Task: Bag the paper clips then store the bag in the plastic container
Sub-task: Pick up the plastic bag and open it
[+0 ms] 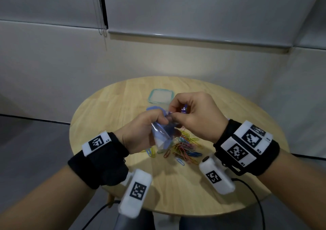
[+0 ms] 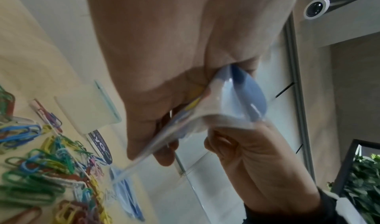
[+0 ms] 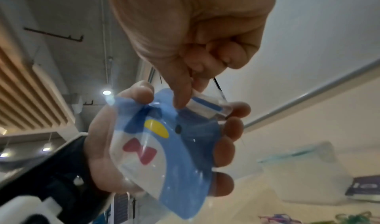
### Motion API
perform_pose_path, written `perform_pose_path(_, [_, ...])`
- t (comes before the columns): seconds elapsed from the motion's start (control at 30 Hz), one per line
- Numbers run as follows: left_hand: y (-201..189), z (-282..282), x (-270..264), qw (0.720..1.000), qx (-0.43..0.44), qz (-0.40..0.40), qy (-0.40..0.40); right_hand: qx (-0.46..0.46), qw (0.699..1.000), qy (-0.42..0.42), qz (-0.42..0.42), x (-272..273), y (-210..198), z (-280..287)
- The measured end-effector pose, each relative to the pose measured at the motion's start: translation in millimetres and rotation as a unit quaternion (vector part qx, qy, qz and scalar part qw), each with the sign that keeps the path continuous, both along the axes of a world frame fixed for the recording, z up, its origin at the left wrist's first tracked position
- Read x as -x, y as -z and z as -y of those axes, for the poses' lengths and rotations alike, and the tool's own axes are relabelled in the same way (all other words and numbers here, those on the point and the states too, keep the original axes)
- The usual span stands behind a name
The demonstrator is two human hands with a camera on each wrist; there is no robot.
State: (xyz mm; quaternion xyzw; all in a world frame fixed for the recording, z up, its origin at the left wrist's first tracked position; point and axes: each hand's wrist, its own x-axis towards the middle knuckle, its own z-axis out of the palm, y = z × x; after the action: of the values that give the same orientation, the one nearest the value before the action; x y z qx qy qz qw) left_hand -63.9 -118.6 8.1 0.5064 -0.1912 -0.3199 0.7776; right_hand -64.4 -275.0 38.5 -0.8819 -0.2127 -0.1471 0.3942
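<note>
1. Left hand (image 1: 141, 129) is raised over the round wooden table (image 1: 176, 191), fingers wrapped around a small clear bag (image 1: 163, 135) printed with a blue cartoon figure.
2. Right-wrist view: the bag (image 3: 164, 146) lies across the left palm, with four fingertips (image 3: 226, 149) curled over its far edge and the thumb on the near edge. The print shows a yellow oval and a red bow shape.
3. Right hand (image 1: 195, 113) meets the left at the bag's top edge. Thumb and forefinger pinch the mouth of the bag, and the other fingers are curled in.
4. Left-wrist view: the bag's top edge (image 2: 232, 107) is caught between the two hands, blurred. I cannot tell whether the mouth is parted or sealed, or whether any clips are inside.
5. Paper clips (image 1: 183, 147), many colours, lie in a loose heap on the table directly below the hands. A few strays lie at the left edge of the heap, near the left wrist.
6. Plastic container (image 1: 161, 95), clear with a green rim, sits on the table beyond the hands, apart from the clip heap. Whether a lid is on it is unclear from above.
7. A blue shape (image 1: 153, 108) lies flat on the table just in front of the container, partly hidden by the hands.
8. A small dark purple card or packet (image 3: 363, 188) lies on the table near the container, with print too blurred to read.
9. Both wrists carry black bands with white marker blocks.
</note>
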Motion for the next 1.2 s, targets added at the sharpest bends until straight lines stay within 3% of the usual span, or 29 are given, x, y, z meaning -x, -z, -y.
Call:
perform_pose_path(0.3, [0.0, -3.5, -6.3, 0.998, -0.054, 0.03, -0.001, 0.018, 0.992, -0.054, -0.11, -2.2, 5.6, 5.1])
perform_pose_path(0.43, [0.1, -5.4, -8.3, 0.988, -0.126, 0.085, 0.001, 0.021, 0.985, -0.081, -0.15, 2.0, 2.0, 7.0])
perform_pose_path(0.57, [-12.0, -7.5, -5.2, 0.933, -0.24, 0.264, 0.044, 0.033, 0.962, -0.156, -0.224, 7.9, -8.3, 11.3])
perform_pose_path(0.7, [-13.1, -23.2, -12.4, 0.895, -0.3, 0.324, 0.06, 0.118, 0.937, -0.207, -0.256, 13.6, -5.3, 20.2])
perform_pose_path(0.8, [-7.3, -20.6, -8.3, 0.867, -0.34, 0.361, 0.035, 0.166, 0.945, -0.201, -0.2, 15.1, 2.8, 23.8])
perform_pose_path(0.9, [-0.7, -15.8, -7.1, 0.817, -0.384, 0.427, -0.046, 0.24, 0.954, -0.169, -0.065, 17.2, 11.6, 24.7])
perform_pose_path(0.97, [3.1, -16.2, -10.2, 0.785, -0.394, 0.469, -0.095, 0.229, 0.961, -0.154, -0.034, 17.8, 17.5, 26.9])
perform_pose_path(1.0, [4.4, -16.4, -11.4, 0.772, -0.389, 0.489, -0.117, 0.199, 0.967, -0.152, -0.047, 16.1, 21.5, 28.1])
perform_pose_path(1.07, [6.8, -15.8, -13.4, 0.74, -0.378, 0.537, -0.146, 0.079, 0.968, -0.165, -0.173, 15.1, 20.6, 27.3])
perform_pose_path(1.13, [9.7, -13.7, -15.0, 0.706, -0.375, 0.582, -0.15, -0.014, 0.934, -0.191, -0.302, 13.0, 17.8, 24.5])
perform_pose_path(1.2, [11.5, -12.4, -17.5, 0.692, -0.384, 0.592, -0.151, -0.004, 0.926, -0.193, -0.324, 11.9, 11.6, 23.8])
